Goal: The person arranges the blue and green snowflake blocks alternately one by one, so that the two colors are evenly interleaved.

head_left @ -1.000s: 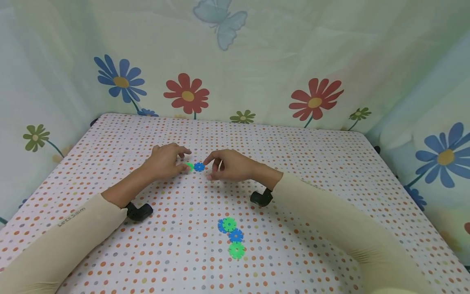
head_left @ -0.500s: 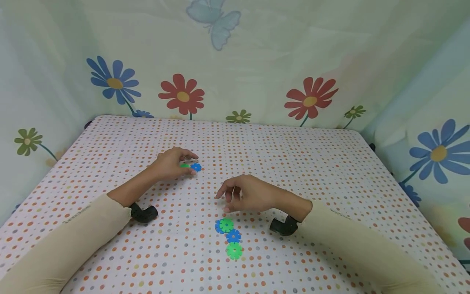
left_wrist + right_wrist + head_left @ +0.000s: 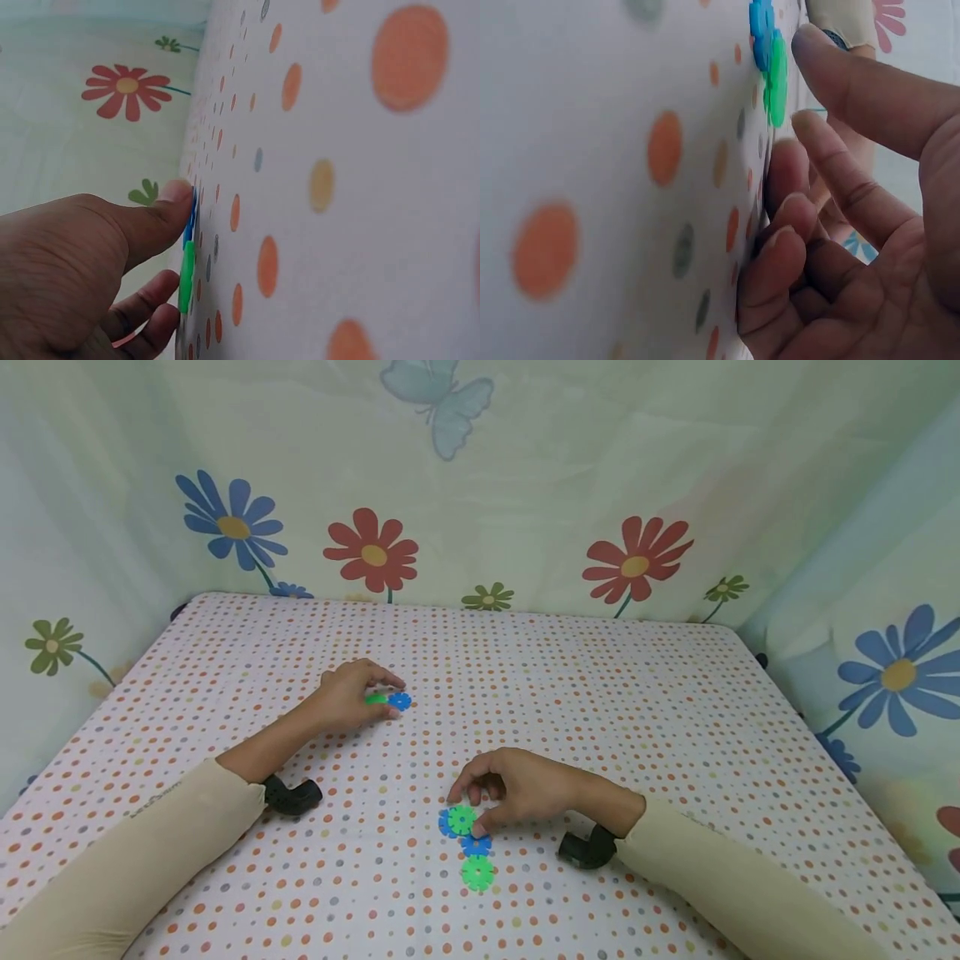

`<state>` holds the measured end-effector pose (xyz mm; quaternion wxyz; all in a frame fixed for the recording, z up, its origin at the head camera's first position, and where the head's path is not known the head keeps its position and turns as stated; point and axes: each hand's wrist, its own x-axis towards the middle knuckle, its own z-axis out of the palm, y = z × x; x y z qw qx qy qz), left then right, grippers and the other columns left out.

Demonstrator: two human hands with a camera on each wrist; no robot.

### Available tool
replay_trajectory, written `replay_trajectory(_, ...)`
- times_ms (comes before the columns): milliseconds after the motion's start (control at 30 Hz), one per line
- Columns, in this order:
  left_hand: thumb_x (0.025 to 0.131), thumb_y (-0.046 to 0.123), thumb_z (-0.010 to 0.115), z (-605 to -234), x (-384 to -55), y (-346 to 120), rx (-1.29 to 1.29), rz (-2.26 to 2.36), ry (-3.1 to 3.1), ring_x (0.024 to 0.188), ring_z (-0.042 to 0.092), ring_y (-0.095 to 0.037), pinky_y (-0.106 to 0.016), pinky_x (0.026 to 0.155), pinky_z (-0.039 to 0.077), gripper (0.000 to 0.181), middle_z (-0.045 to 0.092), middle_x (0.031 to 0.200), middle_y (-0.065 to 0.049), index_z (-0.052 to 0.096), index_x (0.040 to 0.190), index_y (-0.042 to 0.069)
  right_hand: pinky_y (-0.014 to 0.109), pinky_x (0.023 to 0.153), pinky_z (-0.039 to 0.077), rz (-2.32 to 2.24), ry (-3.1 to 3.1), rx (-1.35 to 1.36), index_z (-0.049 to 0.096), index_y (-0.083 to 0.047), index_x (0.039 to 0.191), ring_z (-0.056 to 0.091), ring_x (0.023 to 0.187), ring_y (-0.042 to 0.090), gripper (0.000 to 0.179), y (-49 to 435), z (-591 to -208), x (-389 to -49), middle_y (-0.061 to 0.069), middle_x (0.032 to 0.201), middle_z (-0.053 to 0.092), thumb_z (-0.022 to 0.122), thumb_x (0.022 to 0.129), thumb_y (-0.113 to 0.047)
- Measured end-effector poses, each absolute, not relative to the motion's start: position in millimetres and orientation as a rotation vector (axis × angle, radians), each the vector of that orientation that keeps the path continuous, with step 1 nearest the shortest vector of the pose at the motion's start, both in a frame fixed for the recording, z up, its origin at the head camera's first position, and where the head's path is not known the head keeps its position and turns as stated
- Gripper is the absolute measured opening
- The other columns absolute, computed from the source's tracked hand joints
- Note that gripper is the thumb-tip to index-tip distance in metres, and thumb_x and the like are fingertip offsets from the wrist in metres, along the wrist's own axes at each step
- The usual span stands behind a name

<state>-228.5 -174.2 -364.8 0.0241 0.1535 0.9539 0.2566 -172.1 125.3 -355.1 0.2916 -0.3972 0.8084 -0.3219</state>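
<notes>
My left hand (image 3: 352,695) rests at the far left of the table, thumb and index finger spread around a notched blue plastic disc (image 3: 401,701) and a notched green disc (image 3: 376,699). In the left wrist view the thumb tip lies close by the blue disc (image 3: 189,217); whether it touches cannot be told. Nearer, my right hand (image 3: 517,789) hovers with thumb and index finger apart over a green disc (image 3: 462,819) that overlaps a blue disc (image 3: 444,823). The thumb partly covers another blue disc (image 3: 476,847). Below it lies a second green disc (image 3: 477,872).
A dotted cloth covers the table (image 3: 600,693). Behind it hangs a curtain (image 3: 517,460) printed with flowers and a butterfly. Black wrist cameras show under the left wrist (image 3: 292,796) and right wrist (image 3: 587,847).
My right hand has moved from beside the far blue disc toward me, down to the nearer discs. My left hand has shifted slightly right, its thumb and index finger coming around the far discs.
</notes>
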Motion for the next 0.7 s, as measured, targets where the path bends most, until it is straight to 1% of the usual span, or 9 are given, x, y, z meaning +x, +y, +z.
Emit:
replay_trajectory(167,0.085,0.034,0.078,-363.8,-227.9,-172.6,0.486,0.796,2.958,0.122,0.053,-0.03,-0.062,0.097,0.029,0.039,0.06,0.132,-0.007,0.069,0.121,0.025,0.019,0.066,0.04,-0.858,2.185,-1.106,0.072,-0.027,0.109,0.048,0.071,0.009,0.031,125.0,-356.8,-170.1,-0.005,0.089,0.061,0.083,0.08,-0.023)
replay_trajectory(333,0.086,0.033,0.077,-365.0,-228.9,-174.0,0.481,0.789,2.957,0.122,0.053,-0.03,-0.063,0.097,0.029,0.037,0.058,0.133,-0.008,0.069,0.121,0.026,0.019,0.067,0.04,-0.862,2.202,-1.097,0.073,-0.026,0.106,0.048,0.072,0.01,0.029,124.0,-358.1,-169.3,-0.004,0.088,0.061,0.084,0.079,-0.022)
replay_trajectory(467,0.086,0.034,0.077,-366.5,-230.0,-175.7,0.475,0.765,2.966,0.123,0.053,-0.03,-0.062,0.097,0.028,0.036,0.057,0.136,-0.008,0.069,0.121,0.027,0.019,0.067,0.041,-0.842,2.226,-1.096,0.073,-0.027,0.105,0.049,0.073,0.01,0.029,123.4,-358.9,-168.0,-0.006,0.089,0.061,0.084,0.079,-0.022)
replay_trajectory(700,0.087,0.031,0.076,-365.7,-228.5,-175.2,0.49,0.792,2.967,0.12,0.053,-0.03,-0.059,0.095,0.025,0.031,0.058,0.133,-0.008,0.071,0.117,0.025,0.019,0.067,0.041,-0.83,2.249,-1.091,0.073,-0.028,0.105,0.049,0.074,0.009,0.028,123.0,-357.2,-166.5,-0.006,0.089,0.061,0.084,0.08,-0.022)
